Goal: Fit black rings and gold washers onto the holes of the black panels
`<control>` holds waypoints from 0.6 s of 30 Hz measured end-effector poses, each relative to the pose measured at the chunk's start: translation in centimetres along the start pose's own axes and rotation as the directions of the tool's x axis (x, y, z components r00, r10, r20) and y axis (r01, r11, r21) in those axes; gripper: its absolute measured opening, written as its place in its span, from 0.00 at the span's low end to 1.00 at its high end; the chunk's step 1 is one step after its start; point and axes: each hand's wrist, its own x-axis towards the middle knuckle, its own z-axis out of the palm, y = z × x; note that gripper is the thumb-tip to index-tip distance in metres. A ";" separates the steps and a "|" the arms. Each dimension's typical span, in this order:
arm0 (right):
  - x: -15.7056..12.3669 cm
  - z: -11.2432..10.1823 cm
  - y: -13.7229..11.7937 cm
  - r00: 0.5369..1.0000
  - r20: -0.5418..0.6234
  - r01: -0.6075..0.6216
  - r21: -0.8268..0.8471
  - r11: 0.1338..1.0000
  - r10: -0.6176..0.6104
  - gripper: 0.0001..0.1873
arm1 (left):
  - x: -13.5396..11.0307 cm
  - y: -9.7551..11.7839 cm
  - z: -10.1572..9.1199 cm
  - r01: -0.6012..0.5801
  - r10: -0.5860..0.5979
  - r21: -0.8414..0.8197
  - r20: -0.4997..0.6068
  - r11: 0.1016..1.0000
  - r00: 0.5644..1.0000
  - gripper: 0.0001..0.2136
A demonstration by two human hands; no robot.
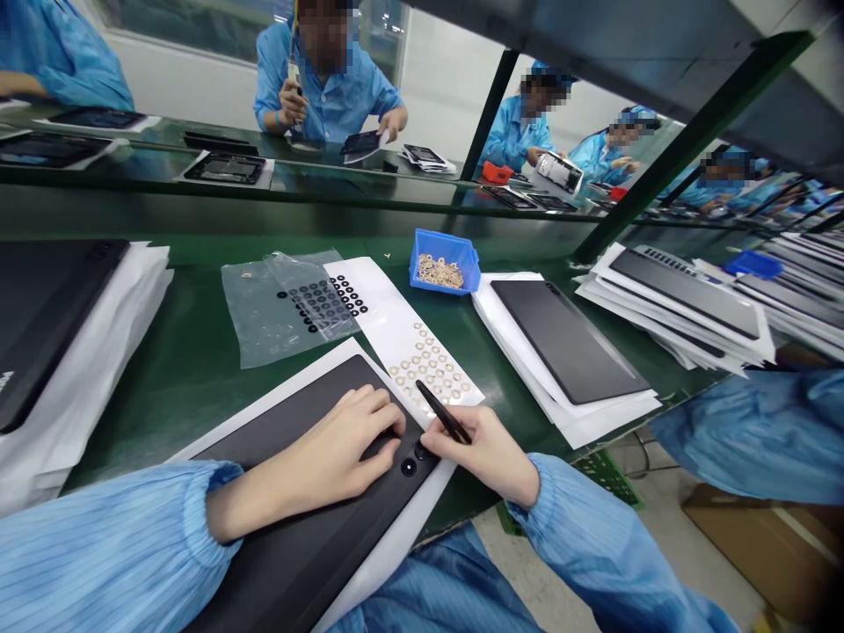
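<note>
A black tablet back cover (296,554) with two round lens rings (409,467) at its upper right corner lies tilted on white paper in front of me. My left hand (330,448) rests on this cover, holding nothing, its fingers bent and the thumb apart from them. At the lens rings, my right hand (481,444) grips a slim black pen-shaped tool (440,409) that points up and left; its working end is hidden by the fingers. Just beyond lies a white sheet (389,321) bearing rows of small tan rings (428,360) and black rings (349,294).
A clear plastic bag (260,325) covers part of the black rings. Behind stands a blue bin (445,261) of small tan pieces. Paper-layered tablet stacks (571,343) flank me, one at left (53,299). A green post (692,141) rises at right; co-workers sit opposite.
</note>
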 end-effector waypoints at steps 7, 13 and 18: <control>-1.8 0.0 1.1 0.958 -0.225 0.225 0.196 0.954 -0.180 0.28 | 0.0 0.5 -0.5 -0.101 0.090 0.115 0.101 0.988 0.991 0.19; -3.1 1.3 1.7 0.928 -0.241 0.320 0.134 0.938 -0.283 0.06 | -0.1 0.5 -0.4 -0.094 0.085 0.084 0.106 0.992 0.991 0.18; -3.5 2.2 2.3 0.903 -0.306 0.355 0.136 0.925 -0.302 0.03 | -0.1 0.2 -0.3 -0.098 0.089 0.088 0.100 0.991 0.991 0.17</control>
